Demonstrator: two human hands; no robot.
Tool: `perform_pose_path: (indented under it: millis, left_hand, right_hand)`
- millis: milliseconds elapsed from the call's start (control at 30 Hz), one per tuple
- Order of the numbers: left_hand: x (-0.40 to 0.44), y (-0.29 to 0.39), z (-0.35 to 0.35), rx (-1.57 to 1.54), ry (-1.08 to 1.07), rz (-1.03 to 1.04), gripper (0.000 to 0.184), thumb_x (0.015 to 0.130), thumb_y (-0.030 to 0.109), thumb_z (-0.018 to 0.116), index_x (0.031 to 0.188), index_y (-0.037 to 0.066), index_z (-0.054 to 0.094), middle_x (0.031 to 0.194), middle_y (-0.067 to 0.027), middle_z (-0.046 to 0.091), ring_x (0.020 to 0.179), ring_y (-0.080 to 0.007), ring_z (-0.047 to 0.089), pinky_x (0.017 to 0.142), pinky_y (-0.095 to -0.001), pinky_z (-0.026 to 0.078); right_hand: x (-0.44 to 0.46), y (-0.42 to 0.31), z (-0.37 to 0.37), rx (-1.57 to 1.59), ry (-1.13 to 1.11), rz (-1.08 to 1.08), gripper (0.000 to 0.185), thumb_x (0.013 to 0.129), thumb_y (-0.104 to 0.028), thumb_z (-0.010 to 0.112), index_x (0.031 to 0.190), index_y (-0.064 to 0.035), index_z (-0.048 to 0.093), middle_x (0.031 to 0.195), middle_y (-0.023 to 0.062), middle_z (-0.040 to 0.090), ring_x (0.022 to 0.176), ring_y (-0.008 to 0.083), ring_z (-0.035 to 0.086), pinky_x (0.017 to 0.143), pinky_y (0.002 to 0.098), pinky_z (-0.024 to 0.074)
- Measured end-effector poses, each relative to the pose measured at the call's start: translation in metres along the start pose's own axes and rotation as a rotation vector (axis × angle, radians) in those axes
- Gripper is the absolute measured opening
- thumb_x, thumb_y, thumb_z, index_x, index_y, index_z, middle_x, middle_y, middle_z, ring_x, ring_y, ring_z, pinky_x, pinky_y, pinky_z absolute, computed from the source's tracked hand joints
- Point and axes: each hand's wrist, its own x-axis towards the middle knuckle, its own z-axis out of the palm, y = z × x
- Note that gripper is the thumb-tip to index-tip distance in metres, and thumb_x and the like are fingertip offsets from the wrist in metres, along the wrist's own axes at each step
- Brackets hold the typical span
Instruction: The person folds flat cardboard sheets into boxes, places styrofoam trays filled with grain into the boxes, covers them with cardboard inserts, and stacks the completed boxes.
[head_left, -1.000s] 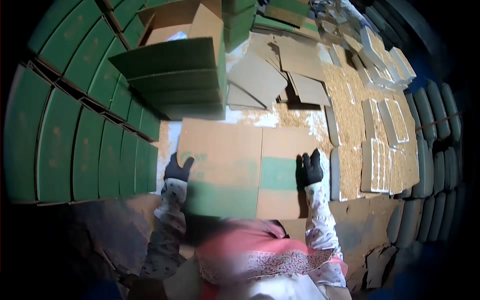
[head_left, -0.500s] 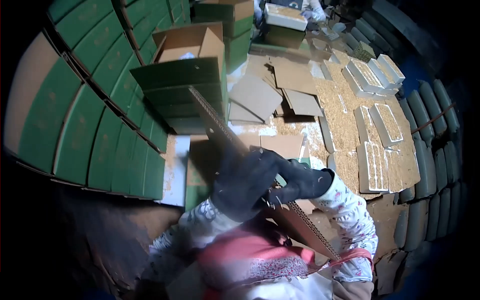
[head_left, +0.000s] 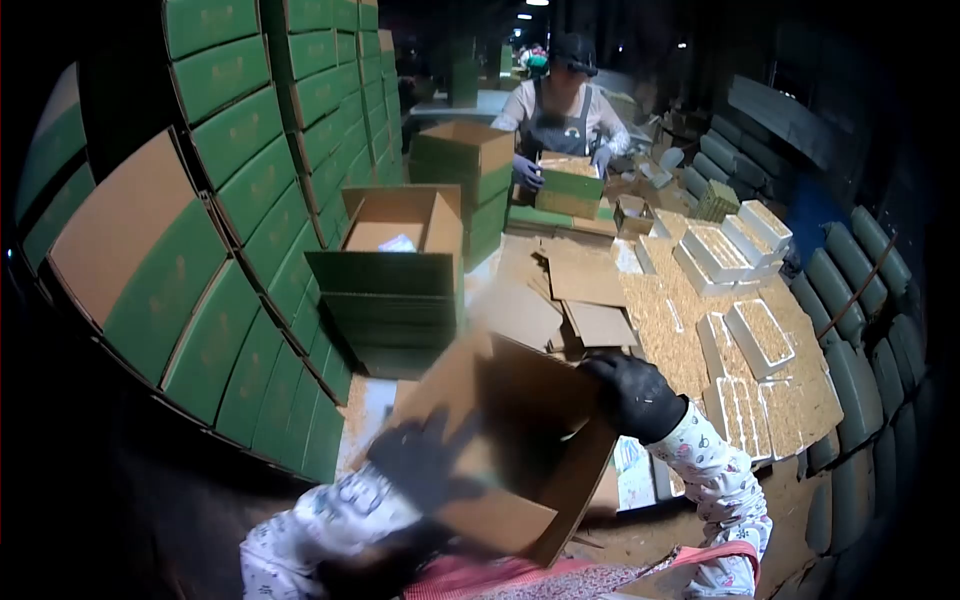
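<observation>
An opened cardboard box [head_left: 510,420], brown inside, is tilted in front of me with its flaps spread. My right hand [head_left: 640,397], in a black glove, grips the box's right upper edge with fingers curled over it. On the left, my left hand [head_left: 425,462], in a dark glove and blurred by motion, lies with spread fingers against the cardboard of the box. Behind it stands a green box [head_left: 390,310] with its flaps up and something whitish inside.
Green boxes [head_left: 235,140] are stacked high along the left. Flat cardboard pieces [head_left: 590,275] lie on the table beyond the box. White trays [head_left: 762,337] filled with tan, grainy material stand at right, near grey bags [head_left: 850,340]. A person [head_left: 565,110] handles a green box across the table.
The folded cardboard held in both hands has opened into a box. My hands have moved apart, left to the left and right to the right. The view has tilted up, showing the other person.
</observation>
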Motion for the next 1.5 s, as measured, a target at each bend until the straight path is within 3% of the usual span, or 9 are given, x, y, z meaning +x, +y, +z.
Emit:
perform_pose_path:
  millis: [267,400,500,667,767,867,1167,1400,1500]
  left_hand:
    - [0.017,0.002,0.013,-0.118,0.087,0.390,0.028,0.069,0.018,0.059,0.091,0.002,0.055,0.097,-0.0151,0.055,0.096,-0.0304,0.049,0.088,-0.0471,0.032]
    - [0.015,-0.073,-0.037,-0.693,0.214,-0.061,0.054,0.074,0.010,0.055,0.123,0.000,0.033,0.112,-0.0188,0.048,0.097,-0.0301,0.051,0.081,-0.0348,0.042]
    - [0.006,-0.073,0.012,-0.618,-0.126,-0.095,0.063,0.073,0.015,0.057,0.128,0.004,0.027,0.116,-0.0180,0.045,0.095,-0.0298,0.052,0.080,-0.0337,0.043]
    - [0.015,-0.001,0.040,-0.059,0.206,0.154,0.068,0.067,0.030,0.065,0.122,0.003,0.036,0.120,-0.0178,0.041,0.101,-0.0346,0.045,0.083,-0.0386,0.040]
    - [0.002,-0.084,0.074,-0.772,0.194,-0.257,0.065,0.068,0.016,0.059,0.125,0.003,0.031,0.128,-0.0189,0.032,0.116,-0.0340,0.033,0.094,-0.0413,0.029]
    - [0.005,-0.070,0.046,-0.806,0.266,-0.229,0.055,0.071,0.010,0.058,0.120,0.000,0.037,0.124,-0.0189,0.036,0.108,-0.0297,0.041,0.086,-0.0354,0.038]
    - [-0.007,0.043,0.040,-0.779,0.014,0.294,0.045,0.080,0.012,0.048,0.122,0.003,0.036,0.128,-0.0151,0.033,0.113,-0.0272,0.037,0.092,-0.0345,0.032]
    - [0.034,-0.096,0.133,-0.664,0.027,-0.124,0.037,0.079,0.006,0.043,0.116,0.000,0.044,0.122,-0.0147,0.040,0.111,-0.0257,0.040,0.094,-0.0342,0.030]
    - [0.045,-0.072,0.107,-0.875,-0.081,-0.274,0.035,0.078,0.005,0.040,0.112,-0.003,0.046,0.113,-0.0150,0.049,0.108,-0.0254,0.044,0.094,-0.0341,0.031]
  right_hand:
    - [0.042,-0.035,0.052,0.010,-0.280,0.027,0.015,0.069,-0.026,0.056,0.068,-0.0119,0.059,0.063,0.0102,0.056,0.059,0.0284,0.056,0.053,0.0385,0.0447]
    - [0.035,-0.029,0.126,0.176,0.149,-0.078,0.027,0.071,-0.016,0.053,0.097,-0.0068,0.052,0.096,0.0111,0.053,0.078,0.0294,0.054,0.069,0.0362,0.0444]
    - [0.034,-0.030,0.132,0.303,0.531,0.007,0.029,0.071,-0.013,0.053,0.098,-0.0055,0.050,0.093,0.0139,0.053,0.081,0.0309,0.053,0.072,0.0371,0.0437]
    - [-0.021,0.000,0.097,0.503,1.009,0.526,0.029,0.071,-0.003,0.050,0.100,0.0010,0.048,0.091,0.0174,0.054,0.082,0.0297,0.054,0.074,0.0338,0.0429]
    - [-0.097,-0.050,0.166,0.158,0.227,0.613,0.050,0.069,-0.012,0.053,0.114,0.0048,0.040,0.104,0.0220,0.050,0.105,0.0330,0.045,0.095,0.0367,0.0293]
    - [-0.081,-0.134,0.146,1.109,0.227,0.784,0.061,0.074,-0.010,0.051,0.128,-0.0011,0.023,0.103,0.0246,0.050,0.099,0.0348,0.048,0.087,0.0388,0.0368]
    - [-0.042,-0.056,0.069,0.166,-0.720,0.000,0.022,0.073,-0.016,0.048,0.090,-0.0042,0.055,0.064,0.0156,0.056,0.060,0.0312,0.057,0.051,0.0407,0.0449]
    - [-0.086,-0.016,0.054,0.432,-0.019,0.060,0.018,0.071,-0.015,0.053,0.086,-0.0062,0.054,0.075,0.0119,0.056,0.077,0.0269,0.055,0.066,0.0346,0.0439]
    - [-0.162,0.060,0.032,0.381,0.736,0.787,0.035,0.075,-0.007,0.057,0.108,0.0012,0.048,0.105,0.0159,0.054,0.097,0.0226,0.052,0.083,0.0307,0.0402]
